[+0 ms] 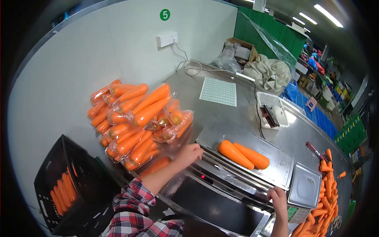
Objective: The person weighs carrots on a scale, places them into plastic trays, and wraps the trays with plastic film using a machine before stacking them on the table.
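Two large carrots [244, 155] lie side by side on the metal plate [209, 136] of a wrapping machine, with a glint of clear film around their upper ends. My left hand [190, 155] is at the left end of the machine's front bar [233, 177], its fingers curled together. At the bar's right end is my right hand [278, 195], also closed, beside a small scale with a steel pan [305, 185]. Whatever the fingertips hold is too small to make out. Left of my left hand rises a pile of film-wrapped carrots [134, 118].
A black crate [53, 173] with carrots stands at lower left. Loose carrots [325, 197] are heaped at right near a red-handled tool [314, 150]. Farther back are a label sheet [218, 91], a white basket [272, 106], a power cord and a crumpled sack [268, 70].
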The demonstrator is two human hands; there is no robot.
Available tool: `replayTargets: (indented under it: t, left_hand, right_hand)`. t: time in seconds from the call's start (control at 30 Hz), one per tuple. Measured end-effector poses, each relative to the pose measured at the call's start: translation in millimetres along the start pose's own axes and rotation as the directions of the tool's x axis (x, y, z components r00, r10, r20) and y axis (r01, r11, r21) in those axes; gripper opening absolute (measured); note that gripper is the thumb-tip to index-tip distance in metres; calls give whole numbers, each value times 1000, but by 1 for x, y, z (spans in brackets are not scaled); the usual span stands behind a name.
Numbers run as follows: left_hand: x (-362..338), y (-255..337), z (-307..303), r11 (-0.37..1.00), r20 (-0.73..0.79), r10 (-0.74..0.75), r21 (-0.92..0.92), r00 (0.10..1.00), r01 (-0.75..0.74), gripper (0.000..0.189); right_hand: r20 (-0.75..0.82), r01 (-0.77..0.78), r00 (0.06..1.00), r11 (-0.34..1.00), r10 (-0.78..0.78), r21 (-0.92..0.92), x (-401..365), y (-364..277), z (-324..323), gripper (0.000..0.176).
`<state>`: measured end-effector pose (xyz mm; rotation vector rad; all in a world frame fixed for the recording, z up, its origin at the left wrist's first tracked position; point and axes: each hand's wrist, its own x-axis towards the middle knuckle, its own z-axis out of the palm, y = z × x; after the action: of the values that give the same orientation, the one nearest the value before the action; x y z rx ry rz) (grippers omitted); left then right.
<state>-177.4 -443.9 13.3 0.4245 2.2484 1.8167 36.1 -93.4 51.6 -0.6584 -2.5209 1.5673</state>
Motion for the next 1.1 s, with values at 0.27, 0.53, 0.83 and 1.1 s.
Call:
replayTargets:
  t: [0.27, 0.53, 0.83, 1.1]
  left_hand:
    - [84, 94, 6, 491, 31, -54, -869, 998, 53, 26]
    - [123, -19, 72, 693, 45, 592, 482, 805, -537, 28]
    - [95, 40, 44, 956, 174, -184, 261, 968, 134, 31]
    - [-30, 52, 1, 970, 203, -177, 201, 963, 135, 37]
  right_hand:
    - [-373, 371, 926, 326, -58, 870, 90, -48, -35, 16]
    - [-111, 441, 825, 754, -554, -486, 124, 2, 28, 19]
    - [-70, 116, 991, 993, -116, -4, 98, 23, 12, 21]
    - [70, -211, 977, 961, 201, 177, -20, -34, 21, 20]
